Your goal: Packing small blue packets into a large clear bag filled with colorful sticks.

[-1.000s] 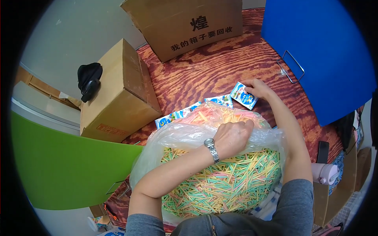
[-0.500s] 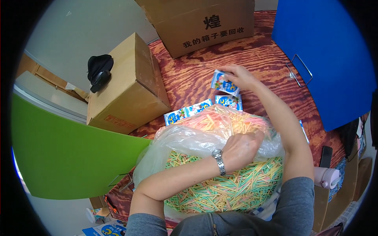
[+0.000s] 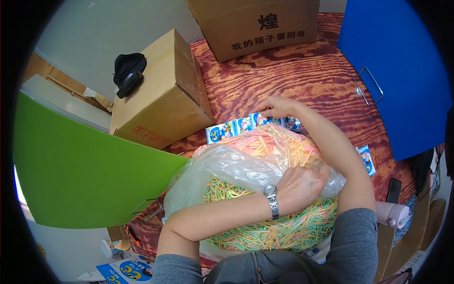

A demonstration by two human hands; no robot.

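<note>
1. While the left hand (image 3: 301, 188) pinches the clear bag (image 3: 231, 163) of sticks (image 3: 283, 231) in its fingers, the right hand (image 3: 275, 109) touches a packet (image 3: 257, 119) beyond it.
2. Whether the right fingers pinch, I cannot tell.

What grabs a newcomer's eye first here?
The big clear bag of pastel sticks nearest the person, left hand at its edge. Just beyond, the right hand is at a row of blue-and-white packets. A green panel stands left, a blue panel right.
</note>
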